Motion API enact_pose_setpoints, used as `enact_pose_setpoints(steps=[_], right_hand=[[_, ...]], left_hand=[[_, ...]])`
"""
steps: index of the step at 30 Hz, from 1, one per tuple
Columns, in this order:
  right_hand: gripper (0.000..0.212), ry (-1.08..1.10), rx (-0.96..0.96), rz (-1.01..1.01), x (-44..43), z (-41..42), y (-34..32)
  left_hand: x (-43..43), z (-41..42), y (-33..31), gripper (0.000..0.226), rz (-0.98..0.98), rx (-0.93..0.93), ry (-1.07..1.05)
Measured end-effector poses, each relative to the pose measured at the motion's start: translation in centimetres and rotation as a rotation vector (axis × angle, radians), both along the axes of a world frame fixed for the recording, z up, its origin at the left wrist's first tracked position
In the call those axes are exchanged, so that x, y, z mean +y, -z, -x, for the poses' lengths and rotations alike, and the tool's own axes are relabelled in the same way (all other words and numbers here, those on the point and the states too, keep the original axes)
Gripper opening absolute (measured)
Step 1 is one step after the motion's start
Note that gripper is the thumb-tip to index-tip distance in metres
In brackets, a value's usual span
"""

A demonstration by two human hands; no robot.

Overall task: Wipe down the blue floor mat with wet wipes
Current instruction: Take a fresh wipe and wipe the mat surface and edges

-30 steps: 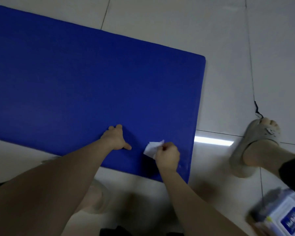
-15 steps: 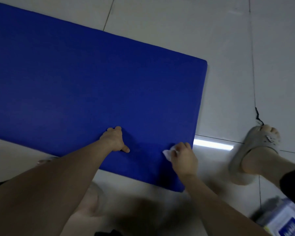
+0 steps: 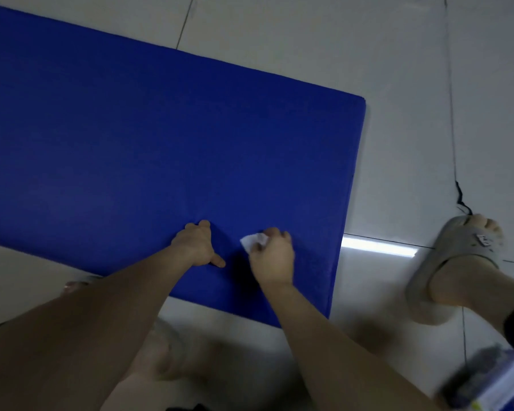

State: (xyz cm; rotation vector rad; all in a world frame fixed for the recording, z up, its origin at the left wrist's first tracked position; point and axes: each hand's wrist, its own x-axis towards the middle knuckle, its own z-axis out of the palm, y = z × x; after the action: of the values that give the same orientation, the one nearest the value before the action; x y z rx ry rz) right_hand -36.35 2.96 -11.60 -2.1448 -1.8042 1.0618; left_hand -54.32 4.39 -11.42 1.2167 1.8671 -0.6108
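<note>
Fingers of the right hand are curled round a small crumpled white wipe, holding it down on the blue mat close to the mat's near edge, toward its near right corner. Just left of it and apart, the left hand rests on the mat gripping nothing, fingers bent onto the surface, thumb pointing toward the right hand. The mat lies flat on a pale tiled floor; past its right edge a foot in a grey slipper stands on the tiles, with a blurred blue-and-white pack nearer still
</note>
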Motion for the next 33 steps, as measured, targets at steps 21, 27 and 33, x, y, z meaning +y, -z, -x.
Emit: enact_pose_setpoints(steps=[21,27,33], right_hand=[[0.03,0.27,-0.107,0.016,2.6,-6.8,-0.2],[0.021,-0.198,-0.148,0.021,5.3,2.2,1.4],[0.032,-0.211,-0.219,-0.044,5.7,-3.2,1.3]], left_hand=[[0.1,-0.4,-0.6,0.11,0.006,0.025,0.023],[0.2,-0.1,0.0,0.1,0.005,0.035,0.063],[0.2,-0.2,-0.2,0.109,0.01,0.038,0.053]])
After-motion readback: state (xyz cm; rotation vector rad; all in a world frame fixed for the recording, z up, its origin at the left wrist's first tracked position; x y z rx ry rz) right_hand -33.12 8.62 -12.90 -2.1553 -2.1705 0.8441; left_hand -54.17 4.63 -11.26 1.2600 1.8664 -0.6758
